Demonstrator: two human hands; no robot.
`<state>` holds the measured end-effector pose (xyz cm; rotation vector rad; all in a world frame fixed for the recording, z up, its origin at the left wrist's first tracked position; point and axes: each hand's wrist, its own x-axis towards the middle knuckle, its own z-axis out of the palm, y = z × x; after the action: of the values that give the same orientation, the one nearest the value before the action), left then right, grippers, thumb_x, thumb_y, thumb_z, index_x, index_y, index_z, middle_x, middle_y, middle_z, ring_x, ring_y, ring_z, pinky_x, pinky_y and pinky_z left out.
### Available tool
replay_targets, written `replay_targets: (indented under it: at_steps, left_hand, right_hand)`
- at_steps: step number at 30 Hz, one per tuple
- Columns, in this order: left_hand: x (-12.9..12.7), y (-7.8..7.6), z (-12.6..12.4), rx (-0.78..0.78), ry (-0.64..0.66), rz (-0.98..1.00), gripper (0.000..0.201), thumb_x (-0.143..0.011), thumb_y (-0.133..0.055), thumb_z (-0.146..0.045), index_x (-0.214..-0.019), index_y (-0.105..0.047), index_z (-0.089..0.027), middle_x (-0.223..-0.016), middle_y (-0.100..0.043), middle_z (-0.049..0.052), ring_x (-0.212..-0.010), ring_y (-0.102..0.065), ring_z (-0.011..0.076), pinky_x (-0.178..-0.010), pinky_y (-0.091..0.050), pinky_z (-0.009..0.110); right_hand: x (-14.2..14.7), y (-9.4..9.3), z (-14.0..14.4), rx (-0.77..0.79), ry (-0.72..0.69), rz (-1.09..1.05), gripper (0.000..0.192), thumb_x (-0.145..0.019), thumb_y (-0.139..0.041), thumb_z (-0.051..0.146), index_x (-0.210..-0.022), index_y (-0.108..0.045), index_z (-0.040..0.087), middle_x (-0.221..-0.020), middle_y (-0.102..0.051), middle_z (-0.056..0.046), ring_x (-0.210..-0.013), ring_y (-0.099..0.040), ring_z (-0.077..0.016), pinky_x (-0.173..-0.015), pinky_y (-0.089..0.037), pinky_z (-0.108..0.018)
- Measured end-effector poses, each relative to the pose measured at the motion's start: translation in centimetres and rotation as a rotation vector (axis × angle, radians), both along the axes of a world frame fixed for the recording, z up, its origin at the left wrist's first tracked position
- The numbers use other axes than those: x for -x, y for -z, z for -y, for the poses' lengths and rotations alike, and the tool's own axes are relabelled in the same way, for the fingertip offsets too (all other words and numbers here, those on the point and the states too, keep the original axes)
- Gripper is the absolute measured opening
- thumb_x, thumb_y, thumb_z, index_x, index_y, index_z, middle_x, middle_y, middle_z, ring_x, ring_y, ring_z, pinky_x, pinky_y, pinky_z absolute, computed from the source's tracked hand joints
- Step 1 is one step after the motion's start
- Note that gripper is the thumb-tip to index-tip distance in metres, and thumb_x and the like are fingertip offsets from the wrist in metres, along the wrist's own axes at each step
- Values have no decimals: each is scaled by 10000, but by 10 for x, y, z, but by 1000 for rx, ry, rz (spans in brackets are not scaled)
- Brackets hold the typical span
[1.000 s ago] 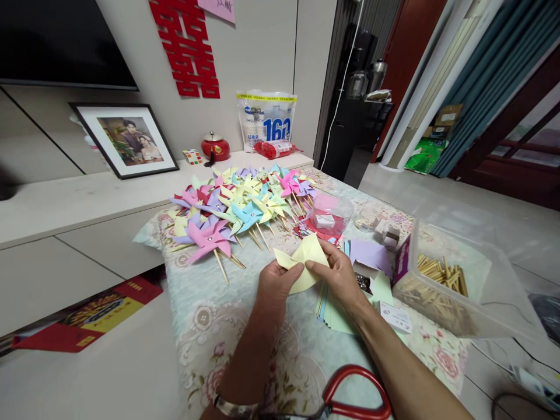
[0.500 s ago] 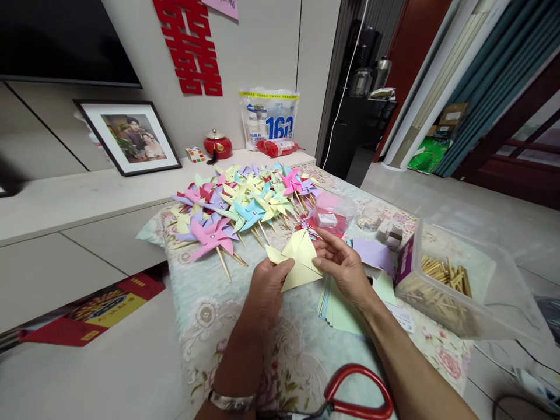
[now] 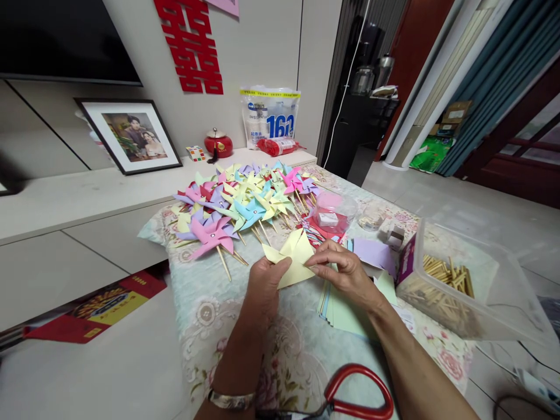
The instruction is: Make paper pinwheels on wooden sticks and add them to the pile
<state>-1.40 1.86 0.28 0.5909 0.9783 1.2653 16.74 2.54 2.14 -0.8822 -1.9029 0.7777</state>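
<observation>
A pale yellow paper square (image 3: 297, 265), cut with slits and partly folded, is held up over the table between both hands. My left hand (image 3: 266, 281) pinches its left side with the thumb on top, near a raised corner. My right hand (image 3: 339, 265) pinches the paper's right edge between thumb and fingertips. Below my right hand lies a stack of pale green and blue paper sheets (image 3: 345, 315). Finished paper pinwheels (image 3: 251, 210) on wooden sticks are heaped beyond my hands. Red-handled scissors (image 3: 359, 391) lie near my forearms, their blades mostly hidden.
To the right, a clear plastic bin (image 3: 441, 291) contains many short wooden sticks. Purple paper (image 3: 373, 254) and a plastic container (image 3: 332, 211) lie on the flowered tablecloth (image 3: 205, 326). Behind, a framed photo (image 3: 131, 137) and a red jar (image 3: 217, 144) stand on a white cabinet.
My right hand's fingers have curled in and closed on the paper's right edge, having been more spread before. The paper has shifted slightly left; my left hand keeps its hold.
</observation>
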Motion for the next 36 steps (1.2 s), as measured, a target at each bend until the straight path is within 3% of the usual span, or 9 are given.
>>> replay_targets:
  at_steps: [11,17,27,36]
  left_hand:
    - [0,10,-2,-35,-19,-103,370,-628,-799,-255,-943,-719,-79,-788,-768,72,-664,-688,203,-645,-535,290]
    - [-2,8,-1,-31,-38,-139,379,-608,-787,-247,-944,-726,-83,-752,-763,65,-627,-683,206,-586,-528,285]
    - [-6,3,-2,-35,-28,-193,277,-594,-764,-205,-849,-741,-99,-702,-759,50,-586,-673,191,-567,-511,265]
    - [-8,5,-1,-44,45,-260,245,-605,-738,-195,-836,-740,-112,-697,-756,35,-600,-670,186,-586,-511,259]
  right_hand:
    - [-1,4,-1,-36,-29,69,149,-916,-659,351,-974,-772,273,-851,-609,-35,-813,-582,-179,-720,-457,-319]
    - [0,2,-1,-64,-9,90,188,-923,-643,384,-1012,-769,277,-848,-608,-39,-805,-580,-181,-719,-459,-325]
    - [2,0,1,0,20,165,114,-902,-647,289,-855,-732,230,-820,-589,-32,-799,-559,-181,-720,-440,-317]
    - [7,4,0,93,80,232,134,-824,-618,175,-690,-620,189,-661,-501,18,-661,-476,-144,-616,-357,-264]
